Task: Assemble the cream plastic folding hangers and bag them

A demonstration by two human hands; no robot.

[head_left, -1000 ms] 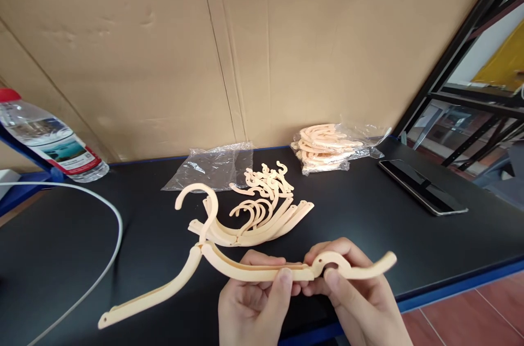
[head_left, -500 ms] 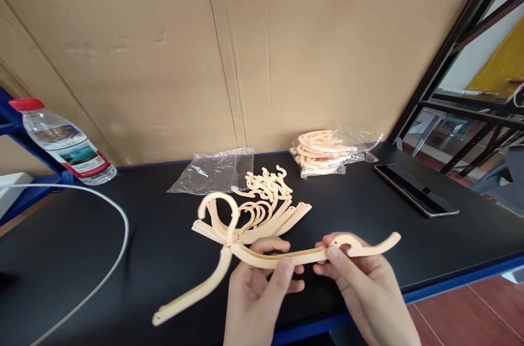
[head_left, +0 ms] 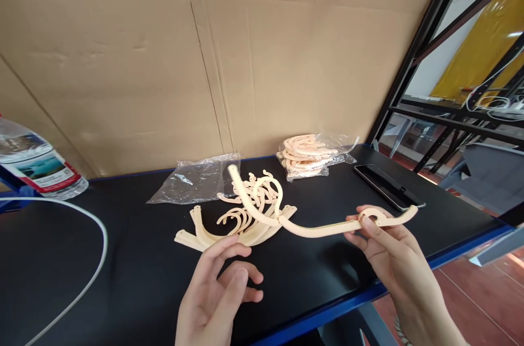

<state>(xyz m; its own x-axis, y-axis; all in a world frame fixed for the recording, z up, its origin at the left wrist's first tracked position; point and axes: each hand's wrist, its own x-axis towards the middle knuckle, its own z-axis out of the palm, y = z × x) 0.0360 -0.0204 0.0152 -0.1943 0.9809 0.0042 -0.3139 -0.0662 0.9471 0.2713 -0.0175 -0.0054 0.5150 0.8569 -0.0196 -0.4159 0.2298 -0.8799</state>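
Left hand [head_left: 216,286] is now off the hanger [head_left: 319,231], though it had hold of it half a second ago. One arm of the hanger has swung too: it pointed down and left, and now it points up and left, in front of the pile [head_left: 186,239].

From where I stand, right hand [head_left: 393,253] has the hanger all by itself. It pinches the clip [head_left: 399,220] at the hanger's near end, with thumb on one side and fingers on the other. Left hand has bent, spread fingers and nothing in them.

I think a firm pinch right by the joint with the clip is best, because the rest of the hanger sticks out with no hand under it and could flop where the parts meet. Left hand could help by holding up the middle. It seems wise to keep the loose arm away from the pile, so it does not catch.

The hanger looks held up over the table [head_left: 135,269]. It runs out to the left from right hand's fingers, and the clip's thin tail pokes past them to the right. The middle, with its hook, is well apart from that hand. Left hand is nearer the middle, but not touching.
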